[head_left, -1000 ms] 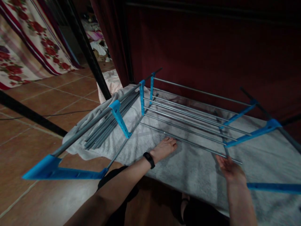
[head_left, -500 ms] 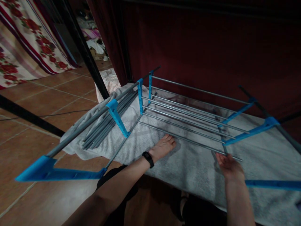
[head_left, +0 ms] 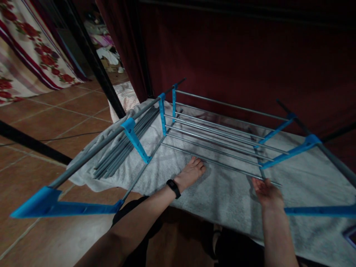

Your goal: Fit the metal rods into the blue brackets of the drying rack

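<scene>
A light grey towel [head_left: 228, 200] is spread over the near part of a drying rack [head_left: 217, 133] made of grey rods and blue plastic brackets. My left hand [head_left: 190, 172], with a black band on the wrist, lies flat and palm down on the towel just before the nearest rod. My right hand [head_left: 265, 193] rests on the towel at the right, palm turned up and fingers open, its fingertips by the nearest rod's right end. Neither hand holds anything.
A folded side wing of the rack [head_left: 122, 144] juts out to the left over the tiled floor [head_left: 55, 122]. A dark red curtain [head_left: 236, 55] hangs behind. A black pole [head_left: 94, 63] slants at the left, near a floral cloth [head_left: 36, 52].
The view has drifted slightly, so everything sits a little further left and higher in the picture. Both hands remain in the same places on the towel.
</scene>
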